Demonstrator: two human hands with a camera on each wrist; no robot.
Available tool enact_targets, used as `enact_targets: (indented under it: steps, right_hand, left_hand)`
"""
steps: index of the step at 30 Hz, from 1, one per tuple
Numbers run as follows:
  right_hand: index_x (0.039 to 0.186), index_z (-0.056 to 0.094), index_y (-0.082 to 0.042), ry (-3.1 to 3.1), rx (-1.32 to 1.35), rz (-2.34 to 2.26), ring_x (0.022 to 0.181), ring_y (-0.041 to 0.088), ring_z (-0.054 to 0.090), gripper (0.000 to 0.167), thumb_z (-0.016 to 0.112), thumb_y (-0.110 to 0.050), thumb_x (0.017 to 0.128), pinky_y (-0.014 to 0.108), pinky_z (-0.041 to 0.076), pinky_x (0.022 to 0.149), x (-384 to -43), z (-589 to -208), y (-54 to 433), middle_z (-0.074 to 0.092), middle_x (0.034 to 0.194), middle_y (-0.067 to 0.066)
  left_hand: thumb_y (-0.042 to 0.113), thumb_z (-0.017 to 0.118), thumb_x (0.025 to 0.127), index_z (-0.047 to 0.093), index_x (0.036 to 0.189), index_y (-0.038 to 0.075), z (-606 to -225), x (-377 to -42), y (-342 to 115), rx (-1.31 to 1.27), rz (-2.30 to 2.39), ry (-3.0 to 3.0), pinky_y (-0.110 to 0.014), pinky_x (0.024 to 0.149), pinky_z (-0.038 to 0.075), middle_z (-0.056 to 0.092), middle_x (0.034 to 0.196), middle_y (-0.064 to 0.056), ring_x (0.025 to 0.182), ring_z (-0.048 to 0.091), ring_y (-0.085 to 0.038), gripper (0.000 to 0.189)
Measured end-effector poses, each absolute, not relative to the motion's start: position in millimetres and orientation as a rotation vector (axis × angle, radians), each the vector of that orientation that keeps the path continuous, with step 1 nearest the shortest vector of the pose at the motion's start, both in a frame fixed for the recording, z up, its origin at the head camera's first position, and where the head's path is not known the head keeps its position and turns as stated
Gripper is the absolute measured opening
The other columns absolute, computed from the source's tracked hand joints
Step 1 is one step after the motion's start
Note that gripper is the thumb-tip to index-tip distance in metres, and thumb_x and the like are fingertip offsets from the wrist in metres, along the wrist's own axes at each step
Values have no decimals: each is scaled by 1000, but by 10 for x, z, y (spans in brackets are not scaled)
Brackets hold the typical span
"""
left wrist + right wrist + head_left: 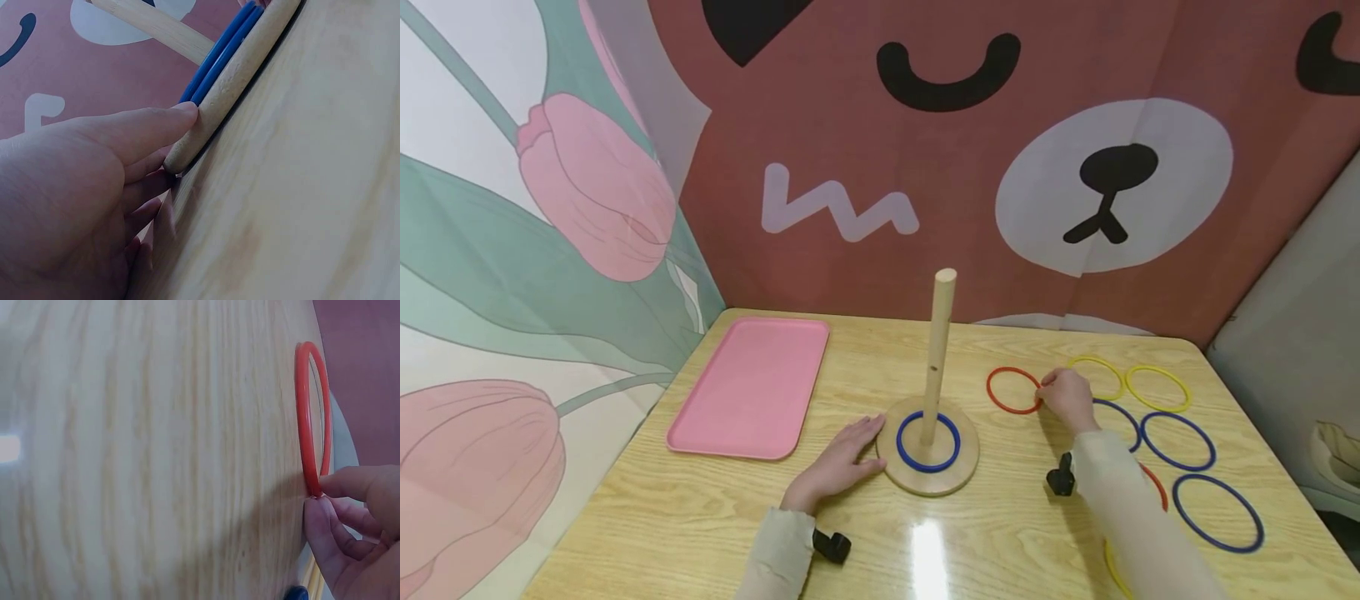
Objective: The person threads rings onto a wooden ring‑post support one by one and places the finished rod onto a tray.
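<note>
A wooden post (937, 350) rises from a round wooden base (925, 482). Around its foot lies a blue ring (957, 425); the left wrist view shows blue bands (215, 65) one above the other there. My left hand (835, 467) touches the left side of the base with extended fingers, the thumb at its rim. Off to the right, my right hand (1070, 397) pinches the right edge of a red ring (1000, 402) between thumb and fingers. In the right wrist view this red ring (303, 412) stands close over the wood.
Two yellow rings (1157, 389) and several blue rings (1213, 442) lie on the right of the table (1015, 533). Another red ring (1157, 483) and a yellow ring (1112, 571) are partly under my right forearm. A pink tray (752, 387) sits at left. Printed cloth hangs behind.
</note>
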State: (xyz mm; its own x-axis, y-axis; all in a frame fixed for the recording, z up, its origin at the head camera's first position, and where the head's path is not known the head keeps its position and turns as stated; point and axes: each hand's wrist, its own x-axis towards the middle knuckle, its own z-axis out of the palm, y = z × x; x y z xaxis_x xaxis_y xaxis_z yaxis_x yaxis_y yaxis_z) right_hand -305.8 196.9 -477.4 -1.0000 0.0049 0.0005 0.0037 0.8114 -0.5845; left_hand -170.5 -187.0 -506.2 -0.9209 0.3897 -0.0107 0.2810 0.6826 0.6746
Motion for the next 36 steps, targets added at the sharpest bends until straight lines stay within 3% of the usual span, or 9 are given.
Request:
enact_targets:
  steps: [5, 11, 19, 26, 31, 36]
  right_hand:
    - [88, 69, 6, -2978, -24, 1012, 74, 27, 62, 16, 65, -6, 80, 25, 46, 60, -3053, -4802, 1980, 70, 85, 20]
    - [97, 68, 10, -2919, -94, 1282, 61, 8, 62, 20, 61, -7, 89, 20, 53, 54, -3050, -4842, 1984, 70, 85, 18]
    - [120, 59, 11, -2764, -249, 1703, 62, 2, 65, 33, 60, -9, 94, 22, 59, 60, -3038, -4824, 1968, 70, 87, 6]
    - [130, 55, 7, -2729, -151, 1767, 71, -1, 66, 39, 57, -14, 97, 26, 61, 73, -2967, -4663, 1931, 69, 104, 15]
    - [136, 51, 5, -2651, -97, 1907, 82, -5, 63, 45, 57, -18, 98, 30, 60, 84, -2903, -4445, 1886, 68, 104, 2]
    - [138, 49, 5, -2531, -44, 2027, 84, -6, 64, 48, 58, -19, 97, 21, 59, 79, -2836, -4180, 1792, 65, 91, -15]
  left_hand:
    - [37, 57, 97, 27, 154, 12, -5075, -1707, -1870, 551, 1055, 2743, -56, 121, 16, 28, 160, -10, 149, 21, -34, 69]
    - [38, 56, 97, 28, 153, 11, -5087, -1704, -1868, 566, 1033, 2757, -54, 122, 16, 29, 160, -9, 149, 22, -33, 69]
    - [38, 57, 97, 28, 153, 11, -5082, -1704, -1867, 570, 1047, 2753, -55, 122, 16, 29, 159, -9, 149, 22, -33, 69]
    - [38, 57, 97, 28, 154, 13, -5064, -1711, -1872, 556, 1061, 2742, -55, 122, 15, 28, 160, -9, 149, 21, -33, 69]
    - [37, 57, 97, 27, 154, 13, -5064, -1726, -1871, 563, 1061, 2745, -55, 122, 15, 28, 160, -8, 149, 21, -33, 69]
    - [37, 58, 96, 27, 154, 13, -5076, -1703, -1869, 537, 1051, 2737, -56, 122, 16, 27, 160, -7, 150, 20, -32, 69]
